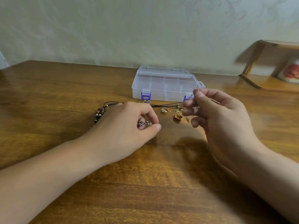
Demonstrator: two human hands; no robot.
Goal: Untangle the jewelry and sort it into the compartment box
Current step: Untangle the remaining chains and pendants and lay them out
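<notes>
Wooden table (48,97) fills the view from 3 round to 9 o'clock, a pale patterned wall behind it at 12. A wooden shelf (265,81) stands on the table at 2 o'clock, with a blurred red-and-white object (289,71) inside it.

Clear compartment box (165,84) at 12 o'clock of the hands, lid down, two purple latches on its near wall. Dividers show through the lid; contents cannot be told.

Left hand (127,125) low over the table at centre, fingers curled in, thumb and forefinger pinching a small silver chain piece (144,123) with a flower-like charm. Narrow grip, fingertips close together.

Right hand (221,117) raised at 3 o'clock of the left, well apart from it, palm turned inward. Thumb and forefinger pinch something fine near the box's right latch; a thin, blurred silver line runs below the fingers, and what it is cannot be told. Remaining fingers loosely curled.

Black cord necklace (163,105) lies across the table between the hands and the box, its dark beaded end (99,113) at 9 o'clock of the left hand.

Gold chain tangle (176,112) and a gold ring (164,109) just beside it, near the right fingertips. An amber-stone ring (177,118) at 6 o'clock of the tangle.
</notes>
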